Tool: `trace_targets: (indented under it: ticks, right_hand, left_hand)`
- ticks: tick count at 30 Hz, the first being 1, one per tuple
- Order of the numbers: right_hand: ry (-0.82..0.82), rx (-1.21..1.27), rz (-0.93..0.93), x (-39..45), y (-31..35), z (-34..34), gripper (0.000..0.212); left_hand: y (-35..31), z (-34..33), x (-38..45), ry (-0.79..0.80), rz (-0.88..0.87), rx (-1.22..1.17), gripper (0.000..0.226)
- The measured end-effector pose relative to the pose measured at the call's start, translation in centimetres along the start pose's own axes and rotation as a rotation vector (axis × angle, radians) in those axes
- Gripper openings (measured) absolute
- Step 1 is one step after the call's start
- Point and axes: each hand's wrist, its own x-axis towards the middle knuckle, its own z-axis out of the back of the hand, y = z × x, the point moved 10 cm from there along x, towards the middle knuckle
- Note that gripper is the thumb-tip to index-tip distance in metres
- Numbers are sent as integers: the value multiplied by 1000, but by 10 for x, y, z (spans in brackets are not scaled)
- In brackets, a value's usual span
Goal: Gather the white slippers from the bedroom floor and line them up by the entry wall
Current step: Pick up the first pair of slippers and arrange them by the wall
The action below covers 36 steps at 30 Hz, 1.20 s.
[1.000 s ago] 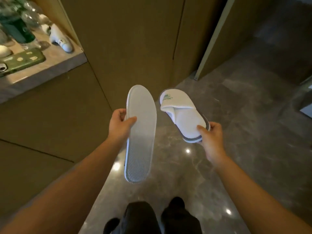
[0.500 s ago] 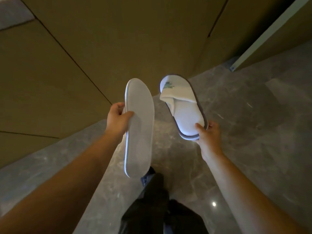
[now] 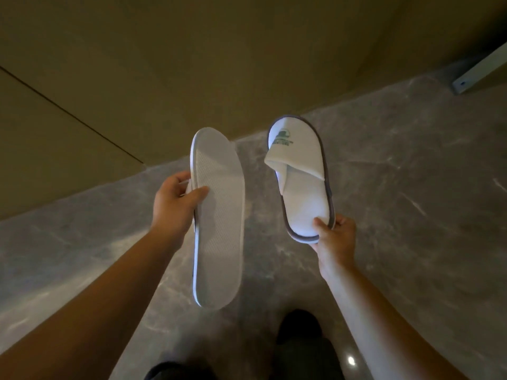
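My left hand [image 3: 175,204] fingers pinch the sole-up slipper [image 3: 218,218] by its edge; my right hand [image 3: 333,237] fingers clamp the logo slipper [image 3: 301,182] by its heel, above the marble floor [image 3: 411,201].

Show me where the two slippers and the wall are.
Left slipper [image 3: 219,223]: head view, on its textured sole.
Right slipper [image 3: 307,204]: head view, on its white insole.
Wall [image 3: 219,64]: head view, on its bare panel.

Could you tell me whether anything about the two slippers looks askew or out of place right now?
Yes: the slipper in the left hand is turned sole toward the camera, while the right hand holds its slipper top side up, logo showing. They are mismatched in orientation, and neither is on the floor yet.
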Motion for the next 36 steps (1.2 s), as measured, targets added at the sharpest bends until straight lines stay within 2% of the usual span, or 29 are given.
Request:
trace_targets:
  ticks: [3, 6, 10, 12, 15, 17, 19, 22, 23, 27, 29, 31, 34, 36]
  right_hand:
    - [-17, 16, 29, 51, -43, -19, 29]
    - [-29, 80, 106, 102, -71, -40, 16]
    - [28, 174, 149, 153, -95, -71, 14]
    - [79, 90, 190, 160, -95, -81, 8]
    - [26, -234, 297, 154, -77, -76, 39]
    - [-4, -333, 421, 135, -57, -75, 48]
    - [129, -292, 470, 109, -48, -99, 60]
    - [506, -243, 470, 64, -53, -165, 82]
    - [585, -276, 464, 52, -57, -183, 89]
    - [616, -504, 482, 26, -64, -222, 106]
    - [601, -558, 515, 17, -63, -226, 105]
    - [643, -493, 484, 11, -62, -229, 99]
    - [837, -166, 244, -2, -64, -240, 78]
    - [953, -17, 103, -11, -65, -247, 52]
  left_hand:
    - [50, -16, 40, -7, -12, 16, 28]
    - [86, -32, 80, -11, -36, 2, 29]
    - [108, -49, 121, 21, -93, 24, 29]
    - [108, -52, 129, 23, -123, 36, 28]
    - [104, -51, 126, 11, -108, 40, 33]
    - [103, -51, 120, 9, -82, 25, 43]
    - [103, -52, 115, 19, -61, 17, 50]
    - [103, -55, 111, 63, -44, -47, 50]
    - [103, -55, 111, 83, -40, -69, 49]
    - [100, -45, 107, 140, -8, -153, 46]
    - [98, -38, 101, 171, 6, -216, 43]
    - [95, -35, 95, 252, -2, -303, 34]
    - [105, -27, 91, 326, 22, -349, 23]
    - [125, -24, 86, 374, 104, -316, 25]
